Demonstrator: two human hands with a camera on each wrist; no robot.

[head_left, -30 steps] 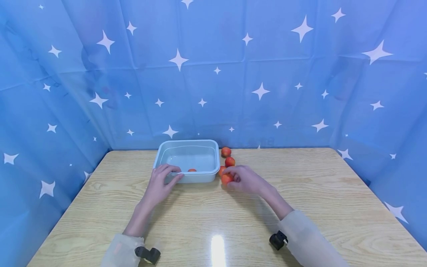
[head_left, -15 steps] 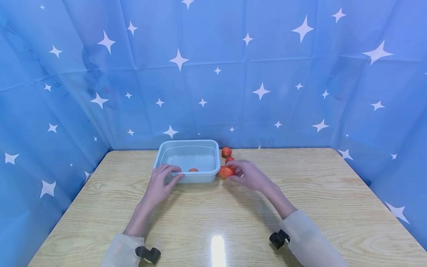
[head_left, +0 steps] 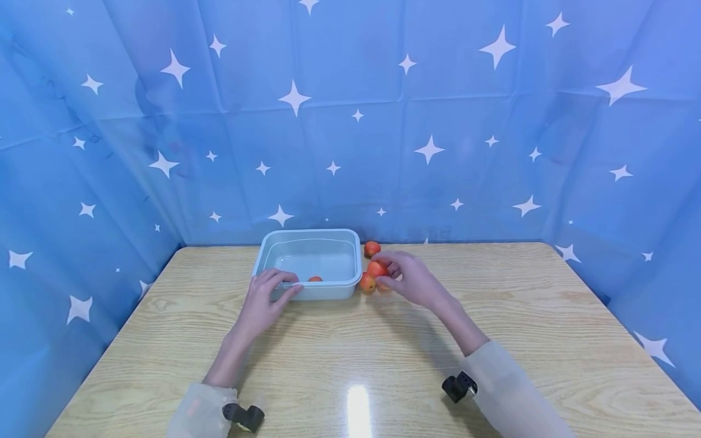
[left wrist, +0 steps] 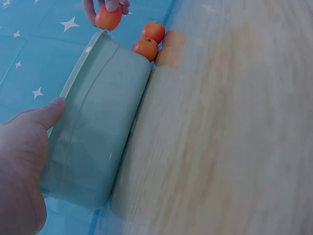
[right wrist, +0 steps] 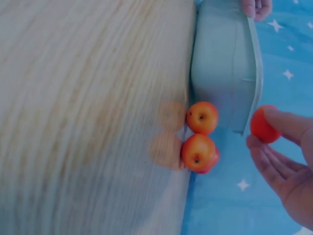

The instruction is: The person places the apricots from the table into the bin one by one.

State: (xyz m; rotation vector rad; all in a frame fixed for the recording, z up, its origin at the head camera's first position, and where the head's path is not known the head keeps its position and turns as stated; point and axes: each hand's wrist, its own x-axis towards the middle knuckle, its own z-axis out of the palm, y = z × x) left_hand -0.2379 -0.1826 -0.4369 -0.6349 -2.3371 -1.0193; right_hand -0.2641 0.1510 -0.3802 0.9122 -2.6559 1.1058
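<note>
My left hand (head_left: 265,302) grips the near rim of a light blue plastic bin (head_left: 309,292), thumb outside and fingers over the edge. One small red apple (head_left: 314,278) shows inside, mostly hidden by the near wall. Just right of the bin, my right hand (head_left: 413,280) pinches another small apple (right wrist: 264,124) between thumb and fingertips, raised above the tabletop near rim height. Below it, a red-yellow apple (right wrist: 202,117) sits beside the bin's corner, and a second apple (right wrist: 198,152) sits next to that one. Farther back lies one more apple (head_left: 372,249).
The pale wood-grain table (head_left: 493,304) ends at a blue curtain (head_left: 350,152) with white stars, close behind the bin. Both sleeves carry black wrist cameras, the left camera (head_left: 243,417) and the right camera (head_left: 459,387).
My right hand has moved back and up from the front of the apples, lifting one off the table. The apple beneath has come into view. My left hand and the bin have stayed put.
</note>
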